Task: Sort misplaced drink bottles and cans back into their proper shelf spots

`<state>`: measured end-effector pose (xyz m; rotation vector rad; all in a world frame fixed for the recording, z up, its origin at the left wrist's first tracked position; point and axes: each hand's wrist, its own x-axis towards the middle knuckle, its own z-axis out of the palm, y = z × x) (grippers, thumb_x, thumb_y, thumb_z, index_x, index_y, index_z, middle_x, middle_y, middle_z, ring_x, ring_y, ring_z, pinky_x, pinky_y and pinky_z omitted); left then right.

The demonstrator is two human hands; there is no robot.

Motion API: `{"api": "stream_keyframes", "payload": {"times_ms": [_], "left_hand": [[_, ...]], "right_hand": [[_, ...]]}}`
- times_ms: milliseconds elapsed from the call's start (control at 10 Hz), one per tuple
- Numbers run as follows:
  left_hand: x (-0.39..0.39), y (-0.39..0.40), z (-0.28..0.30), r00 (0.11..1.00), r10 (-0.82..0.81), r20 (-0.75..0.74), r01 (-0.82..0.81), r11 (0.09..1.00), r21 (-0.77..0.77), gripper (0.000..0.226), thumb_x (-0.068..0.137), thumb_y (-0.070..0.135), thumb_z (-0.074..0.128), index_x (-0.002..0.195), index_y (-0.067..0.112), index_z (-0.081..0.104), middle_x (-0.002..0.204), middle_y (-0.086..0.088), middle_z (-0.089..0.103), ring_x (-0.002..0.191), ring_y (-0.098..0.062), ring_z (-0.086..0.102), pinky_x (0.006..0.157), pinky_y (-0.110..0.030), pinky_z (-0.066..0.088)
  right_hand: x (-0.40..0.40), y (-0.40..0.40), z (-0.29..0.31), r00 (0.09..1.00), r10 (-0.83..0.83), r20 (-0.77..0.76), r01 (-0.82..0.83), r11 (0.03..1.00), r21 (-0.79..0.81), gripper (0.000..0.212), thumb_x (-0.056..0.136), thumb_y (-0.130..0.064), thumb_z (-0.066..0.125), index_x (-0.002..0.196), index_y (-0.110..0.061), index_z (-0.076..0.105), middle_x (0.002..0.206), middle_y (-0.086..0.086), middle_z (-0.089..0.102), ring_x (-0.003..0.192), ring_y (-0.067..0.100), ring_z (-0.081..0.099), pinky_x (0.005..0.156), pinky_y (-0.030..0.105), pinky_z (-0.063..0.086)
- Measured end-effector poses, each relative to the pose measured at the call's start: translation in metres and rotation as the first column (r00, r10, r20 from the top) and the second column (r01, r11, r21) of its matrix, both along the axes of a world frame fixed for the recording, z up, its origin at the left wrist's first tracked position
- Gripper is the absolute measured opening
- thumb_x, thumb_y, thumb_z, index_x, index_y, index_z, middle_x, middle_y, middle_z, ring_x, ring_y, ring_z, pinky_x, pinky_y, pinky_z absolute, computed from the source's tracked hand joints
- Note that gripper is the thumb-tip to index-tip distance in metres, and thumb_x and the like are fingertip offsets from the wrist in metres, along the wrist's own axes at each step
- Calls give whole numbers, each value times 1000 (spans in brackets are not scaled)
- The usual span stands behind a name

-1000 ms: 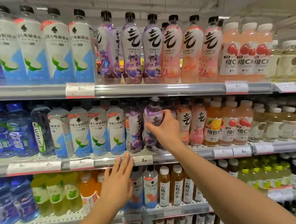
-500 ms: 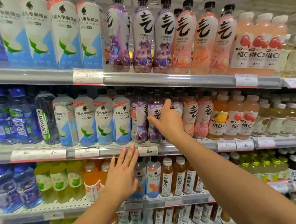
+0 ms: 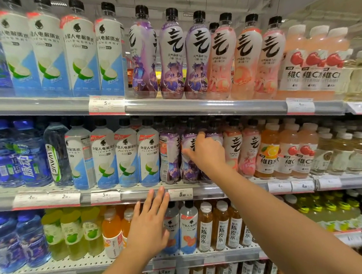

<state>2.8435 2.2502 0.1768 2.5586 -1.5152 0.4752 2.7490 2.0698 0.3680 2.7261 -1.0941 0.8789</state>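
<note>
A store rack of 3 visible shelves fills the view, each front edge carrying a clear rail with price tags. On the middle shelf [image 3: 52, 188], going left to right, stand blue water bottles, a clear WAVE bottle [image 3: 55, 156], blue-and-white electrolyte bottles, purple bottles, pink ones, then orange and pale vitamin drinks, packed side by side right up to the front edge. The left hand [image 3: 148, 224] is spread flat with fingers straight, fingertips at the middle shelf's rail beside the 5.00 price tag [image 3: 180, 194], in front of the bottom shelf's bottles. The right hand [image 3: 206, 153] reaches into the purple row, fingers curled on a purple bottle [image 3: 188, 155] standing upright at the shelf's front edge
</note>
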Motion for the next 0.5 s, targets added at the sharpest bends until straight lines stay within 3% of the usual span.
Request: {"api": "stream_keyframes", "payload": {"times_ms": [100, 200, 300, 400, 500], "left_hand": [[-2, 0, 3, 1000, 7, 9, -8, 1000, 30, 104, 86, 52, 49, 156, 30, -25, 162, 7, -35, 151, -24, -27, 125, -53, 6], [-6, 1, 8, 1000, 23, 9, -24, 999, 49, 104, 87, 52, 48, 154, 30, -28, 161, 7, -38, 151, -24, -28, 126, -53, 8], [-11, 2, 15, 999, 33, -17, -32, 997, 66, 104, 86, 51, 48, 155, 30, -27, 160, 8, -38, 150, -23, -29, 125, -54, 11], [-16, 2, 19, 998, 57, -31, -54, 996, 67, 104, 86, 51, 50, 156, 30, -24, 160, 9, -37, 150, -23, -28, 123, -54, 16], [-22, 0, 21, 996, 89, -12, -88, 993, 78, 105, 87, 54, 52, 156, 32, -24, 160, 11, -37, 151, -23, -27, 122, -56, 19]], "right_hand": [[1, -3, -1, 1000, 9, -3, -9, 1000, 5, 80, 100, -51, 56, 153, 2, 30, 117, 17, 71, 109, 36, 68, 73, 37, 41], [-4, -4, -6, 997, 73, 3, -73, 997, 21, 88, 103, -47, 53, 162, 1, 9, 106, 13, 73, 99, 34, 69, 67, 34, 42], [-18, -4, -19, 980, 187, 62, -190, 981, 40, 91, 103, -43, 53, 164, -7, -5, 78, 1, 68, 70, 26, 67, 53, 34, 47], [-31, -8, -38, 952, 288, 107, -295, 953, 68, 89, 101, -41, 55, 165, -15, -2, 69, -3, 66, 59, 21, 64, 53, 39, 57], [-50, -8, -60, 918, 376, 127, -391, 911, 128, 81, 100, -41, 56, 164, -23, 9, 73, -4, 71, 62, 18, 68, 58, 42, 60]]}}
